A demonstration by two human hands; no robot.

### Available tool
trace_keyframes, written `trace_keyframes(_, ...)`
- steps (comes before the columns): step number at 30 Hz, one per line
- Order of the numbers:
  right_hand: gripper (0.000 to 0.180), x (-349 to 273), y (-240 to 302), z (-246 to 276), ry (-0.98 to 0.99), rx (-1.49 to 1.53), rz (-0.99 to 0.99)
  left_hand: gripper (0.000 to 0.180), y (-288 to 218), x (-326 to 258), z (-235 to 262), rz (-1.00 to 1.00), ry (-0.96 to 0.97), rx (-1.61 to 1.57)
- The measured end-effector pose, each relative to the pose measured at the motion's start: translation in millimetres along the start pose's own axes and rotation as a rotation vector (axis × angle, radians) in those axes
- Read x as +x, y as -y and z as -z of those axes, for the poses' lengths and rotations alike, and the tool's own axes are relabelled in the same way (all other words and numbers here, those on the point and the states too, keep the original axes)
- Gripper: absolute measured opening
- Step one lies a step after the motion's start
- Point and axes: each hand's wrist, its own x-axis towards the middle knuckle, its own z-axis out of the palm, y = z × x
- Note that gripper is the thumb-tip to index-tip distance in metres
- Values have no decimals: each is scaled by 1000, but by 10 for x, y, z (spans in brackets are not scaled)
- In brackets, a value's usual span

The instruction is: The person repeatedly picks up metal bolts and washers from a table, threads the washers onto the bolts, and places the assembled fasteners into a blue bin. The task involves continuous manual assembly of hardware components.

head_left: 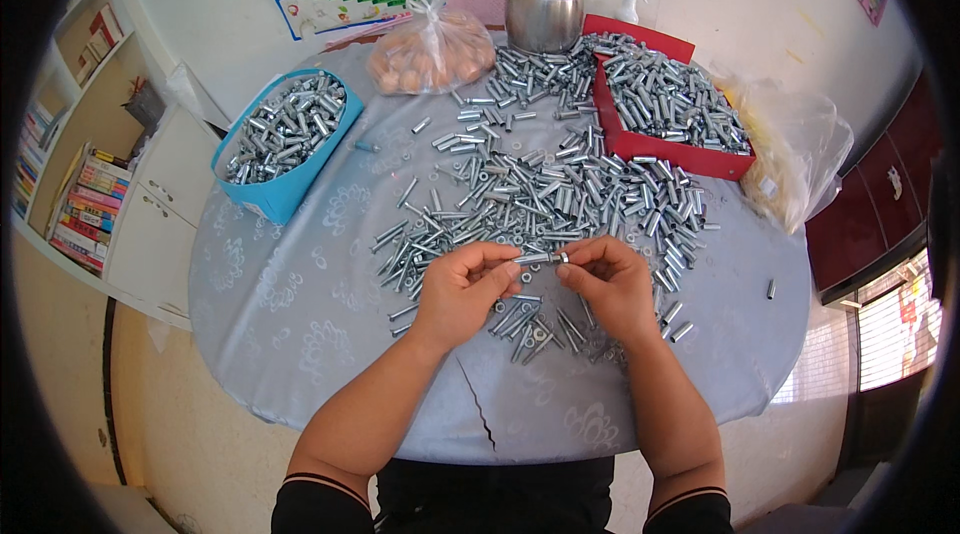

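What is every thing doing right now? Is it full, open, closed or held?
Left hand: pinching a metal bolt.
Right hand: pinching a small ring at the bolt's end.
Blue box: open, filled with metal parts.
Red tray: open, heaped full.
Steel jar: lid on.
Plastic bag: knotted shut.
Loose bolts: scattered across the table.

Bright, even daylight; soft shadows, fisheye bending, dark vignette.

bare forearms, black short sleeves, striped cuffs
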Motion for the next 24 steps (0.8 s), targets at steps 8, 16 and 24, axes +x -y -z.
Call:
trace_keyframes(8,21,-35,81,-26,21,-54,-74,20,7,2,20,10,36,-6)
trace_keyframes(16,13,-63,113,16,103,-193,-113,20,-25,-9,40,6,74,-2)
trace_keyframes(24,15,-34,149,-112,-58,-79,39,20,-24,15,27,35,44,-45)
